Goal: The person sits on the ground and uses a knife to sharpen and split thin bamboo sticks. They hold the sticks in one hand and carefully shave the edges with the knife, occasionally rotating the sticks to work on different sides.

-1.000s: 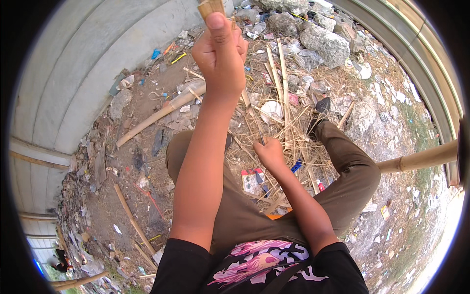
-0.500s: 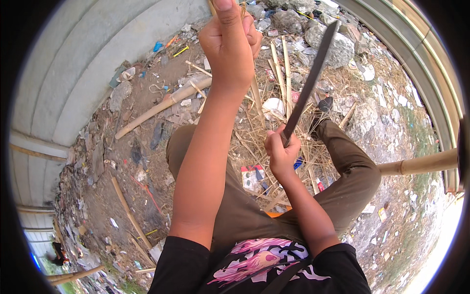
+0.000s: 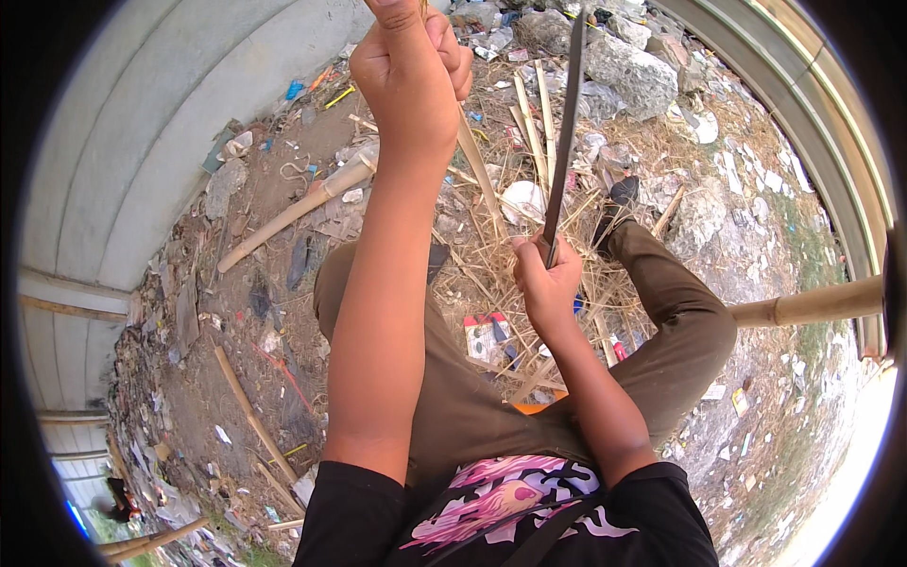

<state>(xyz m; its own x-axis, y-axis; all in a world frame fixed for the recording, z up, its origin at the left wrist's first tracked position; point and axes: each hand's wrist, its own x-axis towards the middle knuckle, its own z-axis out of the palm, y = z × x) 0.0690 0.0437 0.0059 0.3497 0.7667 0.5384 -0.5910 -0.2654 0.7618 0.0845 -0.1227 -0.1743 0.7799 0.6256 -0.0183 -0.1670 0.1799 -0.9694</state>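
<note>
My left hand (image 3: 408, 76) is raised at the top of the view, closed around the upper part of a bamboo strip (image 3: 480, 175). The strip slants down below the fist toward the littered ground between my feet; its top runs out of view. In my right hand (image 3: 550, 288), lower and nearer my body, is a machete (image 3: 567, 123) gripped by its handle, which the fingers mostly hide. Its long dark blade points away from me, nearly straight up in the picture, to the right of the strip and apart from it.
Shavings and split bamboo strips (image 3: 546, 118) lie between my feet, beside a white round piece (image 3: 523, 202). A bamboo pole (image 3: 293, 213) lies to the left, another pole (image 3: 808, 302) by my right knee. Rocks (image 3: 631, 76) lie ahead; a grey wall (image 3: 161, 123) curves along the left.
My left hand has shifted left and slightly up with the bamboo strip. The machete blade has swung left, from leaning right to almost upright in the picture.
</note>
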